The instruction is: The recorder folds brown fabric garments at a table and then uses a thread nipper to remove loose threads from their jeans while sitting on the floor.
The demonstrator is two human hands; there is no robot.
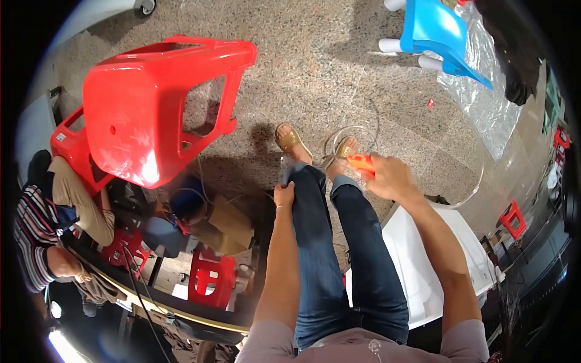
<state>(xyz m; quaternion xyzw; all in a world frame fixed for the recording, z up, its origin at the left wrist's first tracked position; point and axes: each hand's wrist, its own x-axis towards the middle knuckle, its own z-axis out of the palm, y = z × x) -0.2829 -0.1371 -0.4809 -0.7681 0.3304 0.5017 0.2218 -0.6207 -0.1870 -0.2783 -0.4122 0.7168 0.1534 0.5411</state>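
The right hand [392, 176] was closed around a small orange tool [362, 162], gripped so that only its orange end showed past the fingers; what kind of tool it was could not be told. The hand was held out over the right knee, just beside the right foot. A loop of thin clear tubing [357, 130] lay on the floor around that foot, curving away toward the upper right.

The left hand [283, 195] rested on the left leg of the dark blue jeans [321, 254], fingers curled loosely at the knee. A small clear or pale piece seemed to sit at its fingertips, but it was too small to make out, so whether the hand held anything could not be told.

Both feet wore tan sandals [292, 140] on a speckled stone floor [315, 66]. To the right of the legs was a white board [417, 272]. To the left, a large red plastic stool [151, 103] lay tipped, near it a brown cardboard box [230, 227] and a smaller red stool [210, 278]. Farther left sat another person in a striped shirt [33, 236]. At the top right stood a blue plastic chair [436, 30] beside a sheet of clear plastic wrap [490, 91].
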